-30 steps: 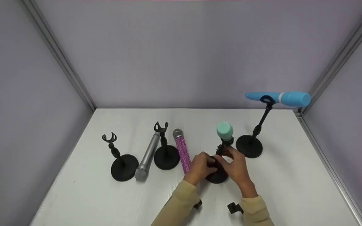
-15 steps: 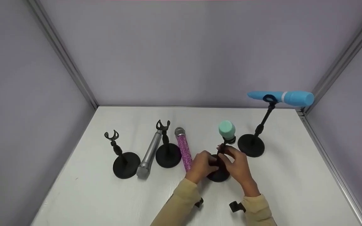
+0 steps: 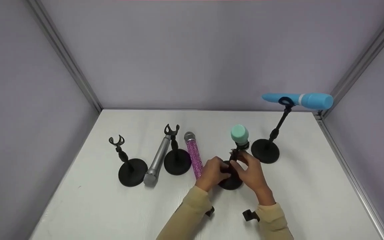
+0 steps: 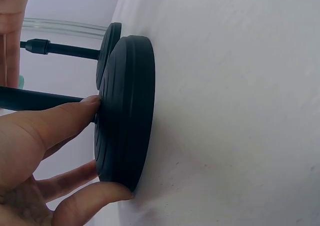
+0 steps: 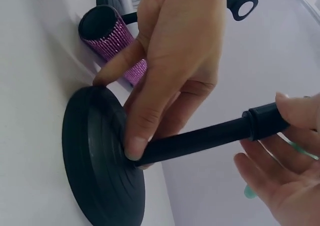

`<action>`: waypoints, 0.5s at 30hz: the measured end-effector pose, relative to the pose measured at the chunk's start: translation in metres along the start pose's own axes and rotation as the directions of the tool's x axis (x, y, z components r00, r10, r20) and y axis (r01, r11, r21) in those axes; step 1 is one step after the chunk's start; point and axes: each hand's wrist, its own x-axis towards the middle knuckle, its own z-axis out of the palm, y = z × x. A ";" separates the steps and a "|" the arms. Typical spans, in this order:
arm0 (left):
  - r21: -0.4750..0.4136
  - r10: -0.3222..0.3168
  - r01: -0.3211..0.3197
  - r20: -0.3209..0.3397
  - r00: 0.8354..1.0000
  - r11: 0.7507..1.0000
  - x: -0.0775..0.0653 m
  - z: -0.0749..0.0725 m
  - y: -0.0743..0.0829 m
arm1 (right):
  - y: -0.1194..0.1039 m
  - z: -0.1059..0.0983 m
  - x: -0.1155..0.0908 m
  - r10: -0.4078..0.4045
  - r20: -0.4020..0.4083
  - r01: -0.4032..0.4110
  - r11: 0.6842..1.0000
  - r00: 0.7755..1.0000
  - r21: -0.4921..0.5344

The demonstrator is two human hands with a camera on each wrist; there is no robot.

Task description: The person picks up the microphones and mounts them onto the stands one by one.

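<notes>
A mint-green microphone (image 3: 239, 134) sits in the clip of a black microphone stand. My left hand (image 3: 212, 171) steadies this stand's round base (image 3: 231, 184); in the left wrist view its fingers touch the rim of the base (image 4: 127, 110) and the foot of the pole. Higher up, my right hand (image 3: 252, 170) pinches the stand; the right wrist view has its thumb and fingers at the collar (image 5: 265, 121) on the pole (image 5: 200, 142). Close to my left hand lies a pink glitter microphone (image 3: 194, 155), its lower end hidden behind the hand.
On the right stands another stand (image 3: 265, 151) with a blue microphone (image 3: 315, 101) lying across its clip. To the left are a silver microphone (image 3: 158, 161) and two stands with bare clips, one nearer the middle (image 3: 177, 162) and one farther left (image 3: 133, 172). Grey panels enclose the white table (image 3: 112, 213).
The head view has shifted slightly, so the scene sits a little higher in it. Both hands keep their hold on the stand, with hardly any visible movement.
</notes>
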 end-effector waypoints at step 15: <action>-0.027 -0.002 0.002 -0.015 1.000 1.000 0.000 0.002 -0.002 | -0.002 -0.003 0.000 0.027 -0.024 -0.027 1.000 0.999 -0.008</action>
